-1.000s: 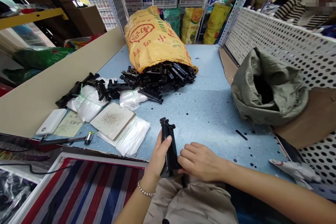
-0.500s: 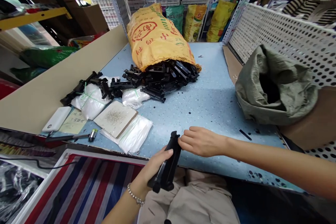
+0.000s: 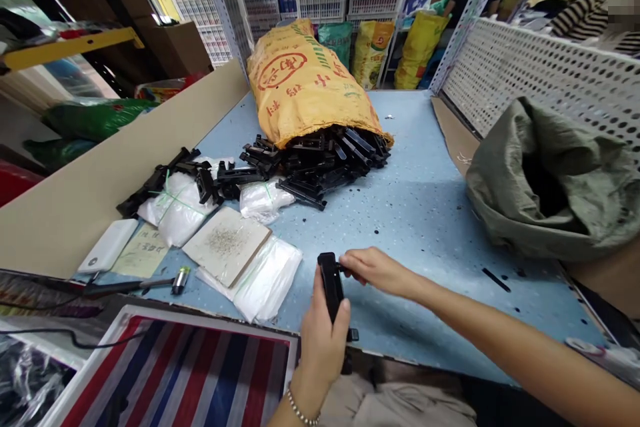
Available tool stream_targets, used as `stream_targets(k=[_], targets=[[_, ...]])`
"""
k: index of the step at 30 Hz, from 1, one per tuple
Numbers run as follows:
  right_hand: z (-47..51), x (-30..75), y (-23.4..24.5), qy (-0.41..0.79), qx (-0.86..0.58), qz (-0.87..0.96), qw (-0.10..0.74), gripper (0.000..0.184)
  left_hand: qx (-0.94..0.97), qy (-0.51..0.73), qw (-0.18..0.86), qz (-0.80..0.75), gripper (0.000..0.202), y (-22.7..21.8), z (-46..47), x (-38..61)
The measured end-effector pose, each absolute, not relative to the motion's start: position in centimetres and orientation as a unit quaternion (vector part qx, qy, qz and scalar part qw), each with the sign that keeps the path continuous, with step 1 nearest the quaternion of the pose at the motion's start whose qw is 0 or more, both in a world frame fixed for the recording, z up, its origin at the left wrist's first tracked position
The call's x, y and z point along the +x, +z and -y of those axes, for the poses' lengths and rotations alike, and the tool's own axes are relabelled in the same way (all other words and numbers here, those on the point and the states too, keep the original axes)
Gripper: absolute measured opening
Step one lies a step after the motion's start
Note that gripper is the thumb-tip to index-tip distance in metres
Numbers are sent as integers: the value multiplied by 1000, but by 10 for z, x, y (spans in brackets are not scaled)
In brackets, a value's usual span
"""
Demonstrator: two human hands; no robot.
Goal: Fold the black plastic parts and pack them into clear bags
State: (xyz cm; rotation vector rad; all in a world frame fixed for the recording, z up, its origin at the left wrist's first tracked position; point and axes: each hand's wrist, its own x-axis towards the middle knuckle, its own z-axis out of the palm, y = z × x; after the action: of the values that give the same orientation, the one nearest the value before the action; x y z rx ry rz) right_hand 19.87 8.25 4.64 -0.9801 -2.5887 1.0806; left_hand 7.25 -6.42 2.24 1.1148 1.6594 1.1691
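My left hand (image 3: pixel 320 333) is wrapped round a long black plastic part (image 3: pixel 331 283), which stands steeply over the table's front edge. Its thumb lies along the near side. At the part's upper right, my right hand (image 3: pixel 374 269) is closed in a pinch on a small black stub against its side. Whether that stub is fixed or loose cannot be told. Farther back, a pile of similar black plastic parts (image 3: pixel 325 170) spills from the mouth of a yellow woven sack (image 3: pixel 300 90). More parts (image 3: pixel 165 177) lie to the left.
Bundled clear plastic bags (image 3: pixel 274 280) sit under a speckled square board (image 3: pixel 220 247). A hammer (image 3: pixel 130 285), a white device (image 3: pixel 107 245) and a paper note (image 3: pixel 145 252) lie at left. An open grey-green sack (image 3: pixel 500 207) stands right, by a perforated white panel (image 3: pixel 540 90).
The black part has turned more upright and its smoother face now shows. My left hand has moved right with it, and my right hand's fingers have closed in at its upper side.
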Motion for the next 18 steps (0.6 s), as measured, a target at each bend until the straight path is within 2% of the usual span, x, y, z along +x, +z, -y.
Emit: stream_targets(k=[1, 4, 8, 10, 14, 16, 18], targets=[[-96, 188, 46, 352, -361, 861, 60, 54, 439, 453, 414, -656, 60, 16, 58, 70], [-143, 147, 46, 208, -461, 862, 41, 44, 455, 380, 467, -656, 46, 0, 39, 71], [-187, 102, 42, 152, -477, 866, 19, 32, 534, 289, 379, -698, 32, -11, 19, 83], [-188, 98, 43, 160, -463, 872, 4, 29, 516, 334, 384, -689, 39, -11, 9, 77], [-146, 129, 51, 205, -428, 880, -5, 31, 293, 573, 476, -600, 71, 2, -18, 39], [-115, 152, 55, 261, -373, 890, 29, 29, 209, 644, 483, -556, 74, 13, -26, 24], [-91, 173, 58, 307, -323, 891, 84, 31, 211, 643, 478, -560, 73, 23, -24, 21]])
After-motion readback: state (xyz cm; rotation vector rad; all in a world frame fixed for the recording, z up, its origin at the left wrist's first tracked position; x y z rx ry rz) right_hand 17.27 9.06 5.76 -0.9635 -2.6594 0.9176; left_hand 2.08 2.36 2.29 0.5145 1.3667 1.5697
